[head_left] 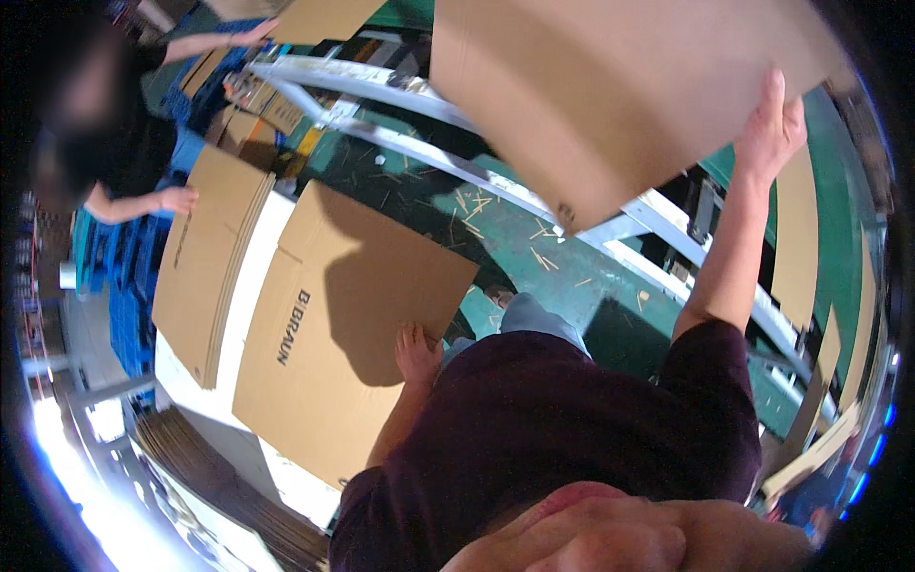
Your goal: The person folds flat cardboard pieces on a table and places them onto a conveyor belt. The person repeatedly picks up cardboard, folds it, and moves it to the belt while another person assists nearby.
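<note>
My right hand is raised high and grips the right edge of a large flat cardboard sheet held up over the metal rails. My left hand rests with fingers spread on the near edge of another flattened cardboard box, which lies on a white table. To its left on the same table sits a stack of flat cardboard sheets.
Another person at the upper left has one hand on the stack and the other on a cardboard sheet farther back. Metal rails cross a green floor strewn with scraps. More flat cardboard stands at the right and lies low at the left.
</note>
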A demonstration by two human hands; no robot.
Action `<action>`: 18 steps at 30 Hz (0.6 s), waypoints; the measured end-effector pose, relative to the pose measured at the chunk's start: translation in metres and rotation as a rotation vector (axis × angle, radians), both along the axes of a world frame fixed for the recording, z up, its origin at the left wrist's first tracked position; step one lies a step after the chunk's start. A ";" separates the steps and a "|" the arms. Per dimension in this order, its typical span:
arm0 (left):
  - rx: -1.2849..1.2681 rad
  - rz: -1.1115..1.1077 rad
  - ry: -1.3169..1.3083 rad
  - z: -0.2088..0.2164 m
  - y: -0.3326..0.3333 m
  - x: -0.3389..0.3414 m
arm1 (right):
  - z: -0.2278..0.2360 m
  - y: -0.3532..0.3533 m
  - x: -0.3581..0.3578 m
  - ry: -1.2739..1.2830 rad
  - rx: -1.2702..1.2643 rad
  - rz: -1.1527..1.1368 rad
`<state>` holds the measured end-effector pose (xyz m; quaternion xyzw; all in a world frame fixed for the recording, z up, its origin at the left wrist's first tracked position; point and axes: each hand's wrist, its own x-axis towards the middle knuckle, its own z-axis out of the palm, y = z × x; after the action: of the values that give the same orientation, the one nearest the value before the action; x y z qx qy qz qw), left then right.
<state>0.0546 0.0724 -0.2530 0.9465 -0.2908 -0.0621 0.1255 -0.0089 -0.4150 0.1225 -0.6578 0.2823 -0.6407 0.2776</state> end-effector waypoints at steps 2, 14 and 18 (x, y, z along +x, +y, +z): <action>-0.035 -0.003 0.004 -0.005 -0.005 0.001 | -0.050 -0.051 -0.007 0.003 0.163 -0.043; -0.190 0.084 0.013 0.004 -0.003 -0.002 | -0.389 -0.063 0.033 0.098 1.507 0.760; -0.201 0.114 0.007 -0.006 0.001 -0.009 | -0.321 -0.050 0.057 0.011 1.500 1.049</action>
<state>0.0452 0.0730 -0.2590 0.9440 -0.2408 -0.0286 0.2238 0.0482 -0.4653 -0.1985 -0.3519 0.2907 -0.0778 0.8863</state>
